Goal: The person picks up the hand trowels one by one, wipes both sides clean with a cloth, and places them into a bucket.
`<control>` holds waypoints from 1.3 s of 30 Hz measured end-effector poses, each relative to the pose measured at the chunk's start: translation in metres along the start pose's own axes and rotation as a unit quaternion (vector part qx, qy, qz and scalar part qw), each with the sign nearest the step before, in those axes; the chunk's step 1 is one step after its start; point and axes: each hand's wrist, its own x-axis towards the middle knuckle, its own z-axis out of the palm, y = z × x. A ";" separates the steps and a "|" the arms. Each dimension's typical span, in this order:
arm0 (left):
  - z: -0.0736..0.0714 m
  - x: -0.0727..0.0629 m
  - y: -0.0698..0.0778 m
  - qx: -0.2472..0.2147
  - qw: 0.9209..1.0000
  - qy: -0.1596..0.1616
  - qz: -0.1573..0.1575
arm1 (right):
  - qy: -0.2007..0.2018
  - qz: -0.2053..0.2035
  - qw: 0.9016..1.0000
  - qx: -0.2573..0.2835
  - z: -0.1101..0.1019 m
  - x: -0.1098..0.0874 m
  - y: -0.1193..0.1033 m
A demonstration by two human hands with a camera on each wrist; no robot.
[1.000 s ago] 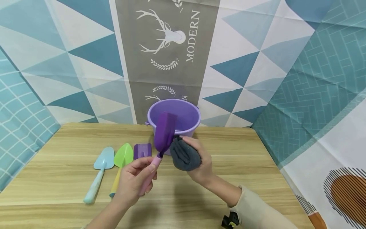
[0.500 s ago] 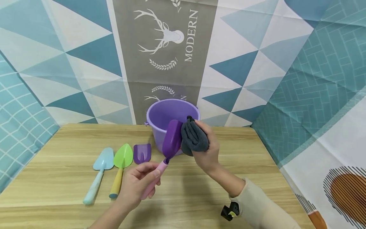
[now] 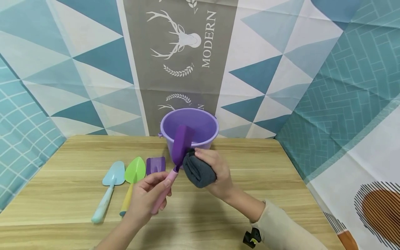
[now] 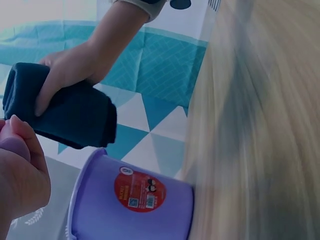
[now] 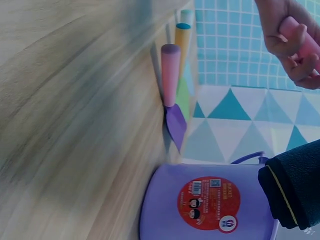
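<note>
Down and to the left the dark cloth (image 3: 199, 170) has been brought, from beside the upper blade to the neck end of the purple scoop (image 3: 181, 146), which has itself been shifted left and stood a little steeper. Nothing is let go: the scoop's pink handle is gripped by the left hand (image 3: 150, 198), fingers closed round it with no slack to be seen, and the folded cloth is clasped in the right hand (image 3: 218, 173). Held aloft in front of the purple bucket (image 3: 203, 124), the scoop is met by the cloth low on its blade, it seems; firm contact cannot be confirmed. By that shift, the rubbing can be judged well under way, blade and neck both being covered. Untouched on the table (image 3: 250, 166), the blue trowel (image 3: 113, 177), green trowel (image 3: 135, 173) and small purple shovel (image 3: 155, 164) are left lying.
</note>
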 end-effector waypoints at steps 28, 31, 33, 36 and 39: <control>-0.019 0.008 0.023 0.123 0.988 0.085 0.027 | -0.150 -0.057 0.978 -0.135 -0.023 -0.013 0.004; -0.020 0.009 0.024 0.144 0.985 0.090 0.017 | -0.157 -0.060 0.976 -0.136 -0.025 -0.015 0.004; -0.020 0.010 0.025 0.153 0.984 0.091 0.014 | -0.162 -0.060 0.976 -0.135 -0.026 -0.017 0.004; -0.020 0.012 0.026 0.184 0.978 0.097 0.012 | -0.168 -0.060 0.975 -0.135 -0.028 -0.018 0.004; -0.019 0.012 0.027 0.235 0.966 0.109 0.015 | -0.173 -0.060 0.974 -0.136 -0.029 -0.020 0.004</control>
